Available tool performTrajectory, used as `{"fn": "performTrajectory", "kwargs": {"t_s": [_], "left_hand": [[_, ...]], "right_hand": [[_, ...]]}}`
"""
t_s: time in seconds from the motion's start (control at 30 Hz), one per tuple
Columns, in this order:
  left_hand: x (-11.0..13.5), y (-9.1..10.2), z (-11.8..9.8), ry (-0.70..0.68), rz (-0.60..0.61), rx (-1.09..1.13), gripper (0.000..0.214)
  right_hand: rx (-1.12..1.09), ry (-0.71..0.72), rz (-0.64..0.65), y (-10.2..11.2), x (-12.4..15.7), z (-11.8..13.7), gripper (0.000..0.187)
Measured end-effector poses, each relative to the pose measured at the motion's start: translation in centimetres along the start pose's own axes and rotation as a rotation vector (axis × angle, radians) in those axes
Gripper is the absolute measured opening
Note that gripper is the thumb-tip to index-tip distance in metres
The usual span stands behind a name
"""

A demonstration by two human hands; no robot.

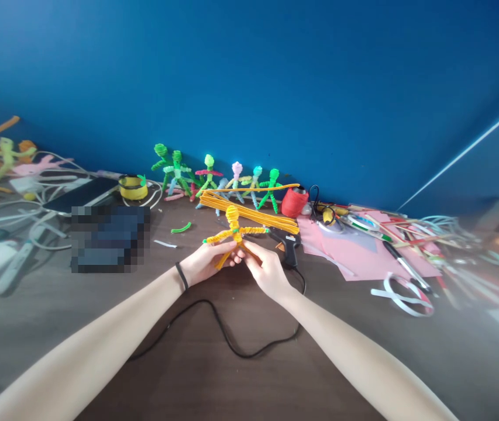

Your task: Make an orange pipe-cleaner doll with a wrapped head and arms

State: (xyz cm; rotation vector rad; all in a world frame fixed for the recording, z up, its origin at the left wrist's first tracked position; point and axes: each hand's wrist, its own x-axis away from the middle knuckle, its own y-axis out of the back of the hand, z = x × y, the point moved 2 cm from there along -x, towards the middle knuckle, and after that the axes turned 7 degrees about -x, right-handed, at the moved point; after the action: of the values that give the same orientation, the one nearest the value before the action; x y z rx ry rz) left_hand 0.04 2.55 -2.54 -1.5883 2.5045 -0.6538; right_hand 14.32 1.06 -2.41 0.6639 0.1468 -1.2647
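Between my two hands, just above the table, is a yellow-orange pipe cleaner figure [232, 217] with a coiled head, wrapped arms spread sideways and green arm tips. My left hand [209, 261] is closed round its lower body from the left, a black band on the wrist. From the right, my right hand [265, 270] pinches the figure's lower part near the legs; the fingertips partly hide it. Behind the figure lies a bundle of orange pipe cleaners [253, 213]. A black glue gun [291, 248] rests right behind my right hand, its cord looping across the table.
Several finished pipe cleaner figures [209, 169] lean along the blue wall. A red spool [293, 200] and pink paper [367, 257] with pens lie right. A white strip roll [407, 301] sits nearer. Leftward are a yellow tape roll [133, 187], a phone [82, 196] and white cables.
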Motion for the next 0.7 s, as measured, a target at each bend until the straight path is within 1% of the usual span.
{"fn": "performTrajectory", "kwargs": {"t_s": [0.1, 0.17, 0.27, 0.37, 0.43, 0.57, 0.7], "left_hand": [[0.1, -0.1, -0.1, 0.000, 0.029, 0.006, 0.017], [0.1, -0.2, -0.2, -0.001, 0.054, 0.014, 0.015], [0.2, -0.2, -0.3, -0.018, 0.071, 0.007, 0.006], [0.1, -0.1, -0.1, -0.026, 0.055, -0.017, 0.007], [0.0, -0.1, 0.1, -0.033, 0.038, -0.043, 0.010], [-0.1, -0.3, 0.3, -0.077, -0.003, -0.087, 0.013], [-0.1, -0.5, 0.3, -0.076, -0.011, -0.104, 0.015]], "right_hand": [[-0.010, -0.021, 0.075, -0.1, 0.1, 0.1, 0.034], [-0.035, -0.038, 0.100, -0.1, 0.1, -0.1, 0.034], [-0.126, -0.083, 0.068, 0.0, 0.1, -0.5, 0.033], [-0.239, -0.176, 0.035, 0.0, 0.0, -1.1, 0.032], [-0.295, -0.214, 0.028, 0.0, 0.0, -1.4, 0.029], [-0.348, -0.201, 0.041, -0.3, 0.0, -1.2, 0.022], [-0.305, -0.135, 0.088, -0.4, -0.1, -0.8, 0.019]]}}
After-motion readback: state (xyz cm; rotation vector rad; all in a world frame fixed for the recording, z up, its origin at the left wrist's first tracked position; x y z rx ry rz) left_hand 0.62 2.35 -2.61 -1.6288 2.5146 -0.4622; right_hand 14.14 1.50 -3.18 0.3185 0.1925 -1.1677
